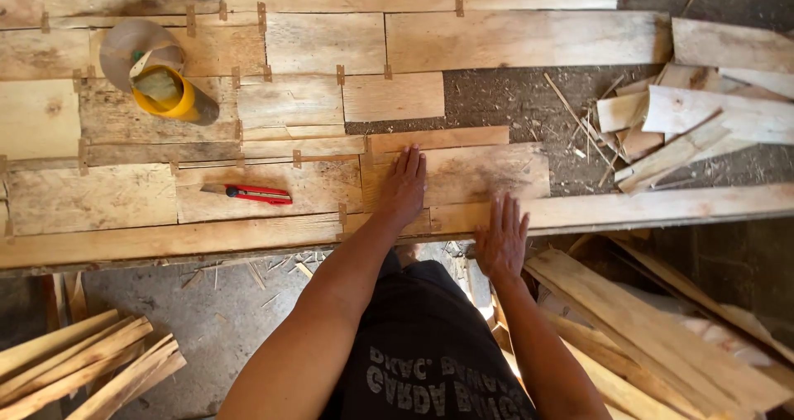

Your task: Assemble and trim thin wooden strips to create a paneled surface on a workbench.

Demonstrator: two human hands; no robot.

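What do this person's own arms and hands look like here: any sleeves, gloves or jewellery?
Both forearms are bare, with no sleeves in view. The left hand and right hand wear no gloves; no rings, watch or bracelets show. The fingers are uncovered. A dark shirt with pale lettering covers the torso.

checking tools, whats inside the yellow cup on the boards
Inside the yellow cup shows a pale, greenish mass; a roll of brown tape leans over its rim, hiding the rest.

We see 2 bare arms with no sleeves, no watch and no rings. The left hand (403,187) and the right hand (501,240) have no gloves. Below the hands we see a black shirt (422,354) with pale grey block letters on its front.
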